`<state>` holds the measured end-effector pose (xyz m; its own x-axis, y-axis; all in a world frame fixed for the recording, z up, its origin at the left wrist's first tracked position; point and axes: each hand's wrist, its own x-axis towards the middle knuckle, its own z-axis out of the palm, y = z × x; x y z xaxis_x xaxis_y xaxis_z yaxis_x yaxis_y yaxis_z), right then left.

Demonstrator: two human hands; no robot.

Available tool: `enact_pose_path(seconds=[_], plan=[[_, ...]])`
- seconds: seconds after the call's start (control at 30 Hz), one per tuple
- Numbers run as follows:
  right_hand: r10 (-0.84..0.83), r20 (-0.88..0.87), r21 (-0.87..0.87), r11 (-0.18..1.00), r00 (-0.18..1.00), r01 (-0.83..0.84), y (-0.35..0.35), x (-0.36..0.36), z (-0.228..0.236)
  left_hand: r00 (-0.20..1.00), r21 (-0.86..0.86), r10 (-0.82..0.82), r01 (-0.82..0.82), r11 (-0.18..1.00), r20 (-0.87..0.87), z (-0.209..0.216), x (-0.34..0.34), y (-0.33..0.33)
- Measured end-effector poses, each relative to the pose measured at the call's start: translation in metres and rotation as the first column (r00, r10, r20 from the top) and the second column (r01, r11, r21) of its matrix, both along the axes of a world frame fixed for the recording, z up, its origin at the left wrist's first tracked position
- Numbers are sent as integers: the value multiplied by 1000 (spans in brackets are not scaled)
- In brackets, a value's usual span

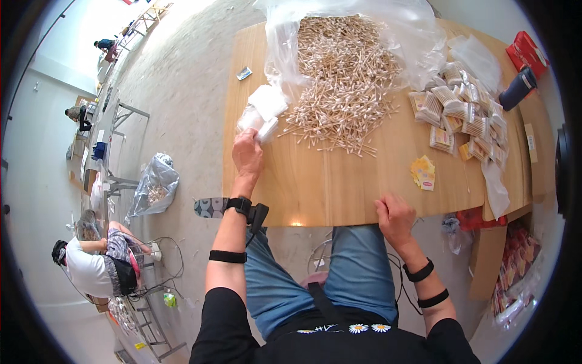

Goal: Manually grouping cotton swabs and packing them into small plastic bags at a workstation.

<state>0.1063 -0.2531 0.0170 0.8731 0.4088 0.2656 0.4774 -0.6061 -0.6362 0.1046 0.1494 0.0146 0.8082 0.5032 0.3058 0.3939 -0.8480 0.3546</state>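
My left hand [247,153] is at the left side of the wooden table, its fingers closed on the near edge of a pile of small clear plastic bags [267,103]. Right of the bags, a big heap of cotton swabs [348,85] spills out of a large clear plastic sack [418,45]. My right hand [395,217] rests at the table's front edge, fingers curled in with nothing visible in them. Ahead of it lies a small stack of yellow printed cards [423,172]. Farther right are many filled packs of cotton swabs [464,109], piled together.
A dark blue bottle [518,88] and a red bag [526,53] stand at the far right, near cardboard boxes [488,261]. A small blue packet [244,73] lies at the table's left. On the floor sits a grey plastic sack [154,185]. A person [91,267] sits at the left.
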Motion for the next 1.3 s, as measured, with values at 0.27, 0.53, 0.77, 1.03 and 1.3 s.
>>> enact_pose_path(seconds=[0.27, 0.53, 0.77, 1.03, 1.3], plan=[[-42, 8, -42, 998, 999, 42, -1, -1, -1, 994, -319, 58, -24, 947, 97, 35, 6, -8], [-106, -123, -115, 989, 987, 92, -1, -4, 0, 949, -225, 41, 32, 974, 312, 63, -37, -36], [390, -784, 541, 812, 483, 221, 95, -43, 51, 857, 150, -474, 451, 880, 200, 78, -146, -155], [535, -611, 601, 793, 583, -100, 132, -78, 67, 919, -968, 308, 212, 136, 245, 54, -240, -153], [722, -316, 436, 687, 616, -581, 203, -127, 84, 852, -820, 419, 466, -332, 314, 40, -274, -115]])
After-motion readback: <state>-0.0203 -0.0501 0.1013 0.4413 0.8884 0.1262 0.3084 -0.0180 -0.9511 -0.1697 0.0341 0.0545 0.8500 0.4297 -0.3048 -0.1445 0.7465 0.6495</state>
